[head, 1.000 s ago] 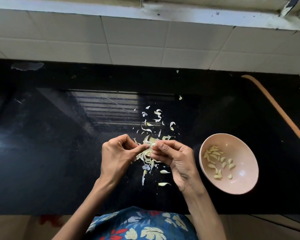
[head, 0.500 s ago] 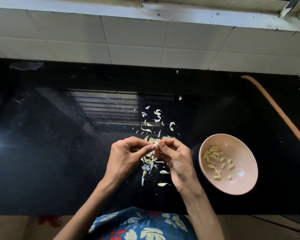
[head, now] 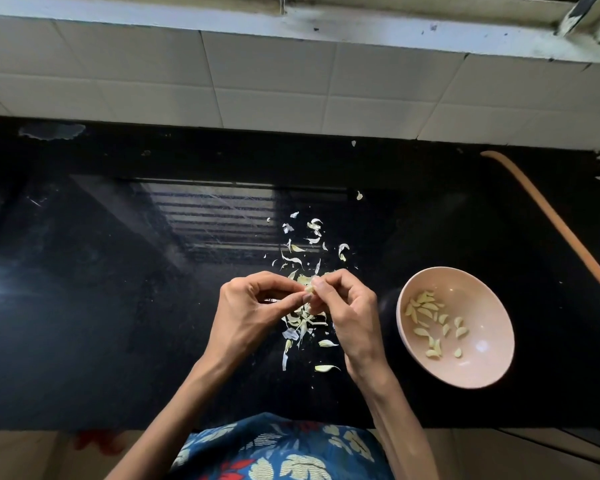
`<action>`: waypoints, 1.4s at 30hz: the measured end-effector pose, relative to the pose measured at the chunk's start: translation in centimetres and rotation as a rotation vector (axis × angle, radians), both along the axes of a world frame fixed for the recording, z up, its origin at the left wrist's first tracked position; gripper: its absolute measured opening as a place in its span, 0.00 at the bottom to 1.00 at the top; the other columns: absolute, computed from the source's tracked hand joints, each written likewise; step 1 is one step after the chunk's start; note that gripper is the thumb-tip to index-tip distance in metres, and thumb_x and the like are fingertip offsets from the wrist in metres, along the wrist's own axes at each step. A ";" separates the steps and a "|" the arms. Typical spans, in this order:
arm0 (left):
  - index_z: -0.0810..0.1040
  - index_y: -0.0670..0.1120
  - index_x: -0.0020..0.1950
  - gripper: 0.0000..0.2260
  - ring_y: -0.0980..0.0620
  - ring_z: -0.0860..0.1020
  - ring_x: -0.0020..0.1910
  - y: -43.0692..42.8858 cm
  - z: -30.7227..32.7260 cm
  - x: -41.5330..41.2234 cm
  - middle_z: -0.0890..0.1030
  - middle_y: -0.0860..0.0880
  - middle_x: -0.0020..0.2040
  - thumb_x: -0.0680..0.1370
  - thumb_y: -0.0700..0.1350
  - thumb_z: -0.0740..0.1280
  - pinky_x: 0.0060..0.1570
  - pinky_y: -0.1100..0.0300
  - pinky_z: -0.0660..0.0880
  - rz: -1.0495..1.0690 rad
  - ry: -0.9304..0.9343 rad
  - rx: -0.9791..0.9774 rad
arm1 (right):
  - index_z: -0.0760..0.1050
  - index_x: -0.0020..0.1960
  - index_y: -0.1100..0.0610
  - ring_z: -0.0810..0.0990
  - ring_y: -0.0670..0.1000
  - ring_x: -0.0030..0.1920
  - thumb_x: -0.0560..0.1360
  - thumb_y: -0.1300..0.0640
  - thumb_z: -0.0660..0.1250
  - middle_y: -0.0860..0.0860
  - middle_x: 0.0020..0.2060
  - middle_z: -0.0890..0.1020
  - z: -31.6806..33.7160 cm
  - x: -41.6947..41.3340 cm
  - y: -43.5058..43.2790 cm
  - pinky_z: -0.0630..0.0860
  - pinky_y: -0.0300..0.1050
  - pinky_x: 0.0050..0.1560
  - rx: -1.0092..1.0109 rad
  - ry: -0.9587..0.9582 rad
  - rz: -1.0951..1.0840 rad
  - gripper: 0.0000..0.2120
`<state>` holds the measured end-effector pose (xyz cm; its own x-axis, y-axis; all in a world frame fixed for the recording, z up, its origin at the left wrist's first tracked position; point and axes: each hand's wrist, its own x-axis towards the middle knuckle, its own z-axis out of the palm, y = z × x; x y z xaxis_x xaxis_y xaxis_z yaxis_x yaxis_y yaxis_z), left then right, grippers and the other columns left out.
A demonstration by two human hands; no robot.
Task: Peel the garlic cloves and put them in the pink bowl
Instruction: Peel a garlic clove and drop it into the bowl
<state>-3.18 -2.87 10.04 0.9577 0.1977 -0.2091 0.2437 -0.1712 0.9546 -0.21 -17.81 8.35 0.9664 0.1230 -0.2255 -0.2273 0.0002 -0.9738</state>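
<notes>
At frame centre, left hand (head: pixel 253 306) and right hand (head: pixel 347 306) both pinch one garlic clove (head: pixel 308 285); slippery, it could drop among the skins (head: pixel 302 323), missing the pink bowl (head: pixel 492 368).

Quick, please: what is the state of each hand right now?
Left hand: pinches the garlic clove at its fingertips.
Right hand: pinches the same clove from the other side.
</notes>
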 end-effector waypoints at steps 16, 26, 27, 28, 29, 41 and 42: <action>0.86 0.44 0.46 0.08 0.47 0.86 0.46 -0.2 -0.4 0.1 0.87 0.46 0.44 0.70 0.47 0.76 0.52 0.52 0.81 0.097 0.050 -0.227 | 0.82 0.49 0.62 0.83 0.54 0.44 0.79 0.56 0.67 0.59 0.44 0.85 0.0 -0.2 -0.4 0.82 0.49 0.50 0.082 -0.009 0.020 0.10; 0.82 0.49 0.47 0.06 0.52 0.85 0.43 -0.6 -1.4 0.1 0.84 0.52 0.43 0.77 0.51 0.71 0.49 0.46 0.82 0.054 -0.081 0.102 | 0.84 0.50 0.63 0.86 0.55 0.47 0.72 0.67 0.74 0.59 0.46 0.86 -0.3 -0.1 -0.1 0.80 0.44 0.49 0.204 0.040 -0.022 0.07; 0.80 0.49 0.47 0.06 0.52 0.84 0.43 -0.7 -1.7 0.1 0.83 0.53 0.44 0.78 0.51 0.70 0.48 0.46 0.82 0.030 -0.115 0.165 | 0.84 0.49 0.63 0.86 0.56 0.48 0.71 0.67 0.74 0.59 0.46 0.86 -0.4 -0.1 -0.1 0.80 0.46 0.49 0.196 0.034 -0.025 0.07; 0.79 0.49 0.47 0.07 0.52 0.84 0.43 -0.8 -1.9 0.2 0.81 0.54 0.44 0.80 0.51 0.68 0.47 0.46 0.82 0.010 -0.143 0.222 | 0.84 0.48 0.63 0.86 0.57 0.48 0.71 0.66 0.75 0.60 0.46 0.86 -0.5 -0.1 0.0 0.80 0.48 0.50 0.192 0.030 -0.031 0.06; 0.77 0.49 0.46 0.07 0.52 0.83 0.43 -0.9 -2.0 0.2 0.80 0.55 0.44 0.80 0.51 0.67 0.46 0.46 0.81 -0.001 -0.159 0.263 | 0.84 0.46 0.62 0.85 0.58 0.48 0.71 0.66 0.75 0.60 0.45 0.86 -0.5 -0.1 0.0 0.81 0.50 0.49 0.195 0.031 -0.040 0.05; 0.73 0.51 0.54 0.06 0.54 0.78 0.42 -1.3 -1.9 0.1 0.69 0.56 0.54 0.81 0.51 0.60 0.34 0.50 0.80 -0.052 -0.389 0.513 | 0.83 0.42 0.61 0.83 0.53 0.38 0.72 0.64 0.74 0.57 0.36 0.84 0.3 -0.2 -0.3 0.82 0.50 0.46 0.252 0.164 -0.023 0.00; 0.72 0.52 0.54 0.05 0.53 0.79 0.41 -1.1 -1.9 0.1 0.69 0.56 0.54 0.81 0.51 0.60 0.34 0.50 0.80 -0.043 -0.401 0.528 | 0.83 0.43 0.61 0.83 0.54 0.38 0.71 0.62 0.74 0.58 0.36 0.84 0.3 -0.2 -0.4 0.82 0.51 0.46 0.278 0.190 -0.023 0.02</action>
<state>-3.07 -4.02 8.10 0.9504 0.1358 0.2797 -0.1305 -0.6424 0.7551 -0.38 -18.22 8.70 0.9137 0.1839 -0.3623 -0.4012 0.2675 -0.8761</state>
